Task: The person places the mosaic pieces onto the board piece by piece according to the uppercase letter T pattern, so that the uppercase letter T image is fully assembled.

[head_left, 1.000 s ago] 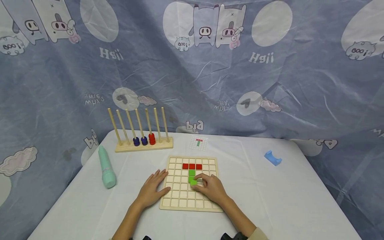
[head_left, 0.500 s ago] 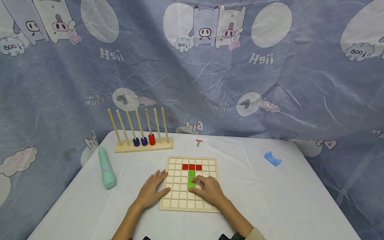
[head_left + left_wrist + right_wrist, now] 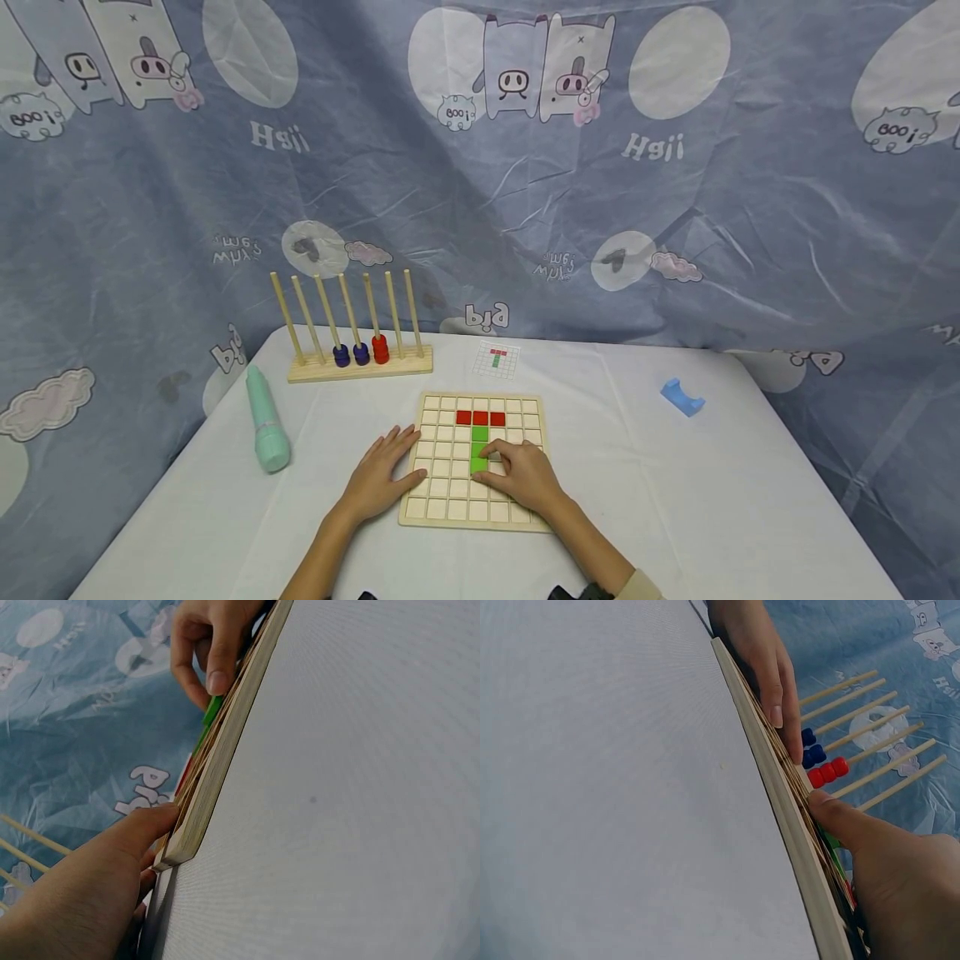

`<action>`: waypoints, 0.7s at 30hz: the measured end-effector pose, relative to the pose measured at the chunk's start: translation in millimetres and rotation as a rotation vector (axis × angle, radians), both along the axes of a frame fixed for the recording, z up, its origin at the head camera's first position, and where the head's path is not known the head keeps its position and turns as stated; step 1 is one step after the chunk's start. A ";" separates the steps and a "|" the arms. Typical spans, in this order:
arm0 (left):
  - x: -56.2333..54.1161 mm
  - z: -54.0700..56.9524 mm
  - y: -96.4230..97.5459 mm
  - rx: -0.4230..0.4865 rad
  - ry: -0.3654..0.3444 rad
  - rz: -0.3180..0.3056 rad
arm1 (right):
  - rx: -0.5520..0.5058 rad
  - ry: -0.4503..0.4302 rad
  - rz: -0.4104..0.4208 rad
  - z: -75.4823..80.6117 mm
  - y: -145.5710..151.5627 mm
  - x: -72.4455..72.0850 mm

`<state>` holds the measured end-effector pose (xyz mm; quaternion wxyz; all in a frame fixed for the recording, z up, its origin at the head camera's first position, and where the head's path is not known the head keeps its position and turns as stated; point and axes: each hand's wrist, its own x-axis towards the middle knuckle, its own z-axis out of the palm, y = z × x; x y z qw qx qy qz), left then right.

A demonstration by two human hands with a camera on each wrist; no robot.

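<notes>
A wooden grid board (image 3: 457, 507) lies flat on the table. Three red tiles (image 3: 481, 418) form a row near its far side, and green tiles (image 3: 480, 434) run down from the middle one. My right hand (image 3: 527, 477) pinches the nearest green tile (image 3: 477, 465) between thumb and index finger, at the bottom of that column. In the left wrist view this green tile (image 3: 213, 710) sits slightly raised under the fingertips. My left hand (image 3: 380, 477) rests with fingers extended along the board's left edge, thumb and fingertips touching the frame.
Behind the board lies a small printed grid card (image 3: 506, 367) with a red and green T pattern. A wooden peg rack (image 3: 412, 363) with blue and red beads stands back left. A mint-green microphone-shaped object (image 3: 267, 425) lies left, a blue curved piece (image 3: 682, 397) right.
My right hand has lowered the tilted green tile into line below the other green tiles. Over the last half second it stays there. My left hand has not moved.
</notes>
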<state>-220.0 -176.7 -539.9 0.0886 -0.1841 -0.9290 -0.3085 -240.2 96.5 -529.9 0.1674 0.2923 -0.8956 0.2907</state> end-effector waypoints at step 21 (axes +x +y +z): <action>-1.8 -1.6 0.5 0.008 0.010 -0.003 | -0.043 -0.007 0.019 2.0 2.2 0.6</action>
